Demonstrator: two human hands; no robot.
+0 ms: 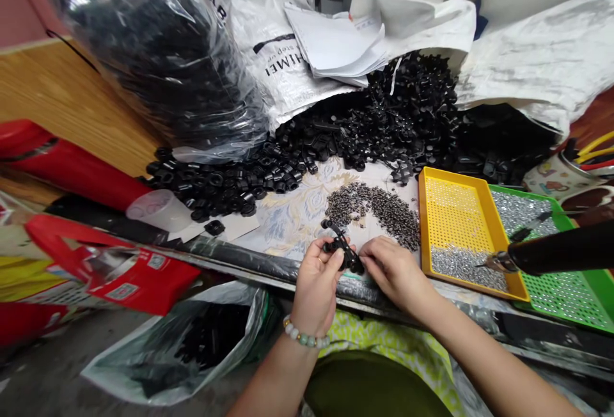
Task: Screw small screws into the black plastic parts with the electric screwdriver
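Note:
My left hand grips a black plastic part made of several joined rings, at the table's front edge. The fingertips of my right hand pinch the near end of the same part. A beaded bracelet sits on my left wrist. Just beyond the hands lies a heap of small dark metal pieces on a floral cloth. Whether a small piece is between my right fingers is hidden.
A big pile of black plastic parts spills from white sacks behind. A clear bag of black parts stands left. Yellow tray and green tray with silvery bits lie right, a black-handled tool across them. An open bag hangs below.

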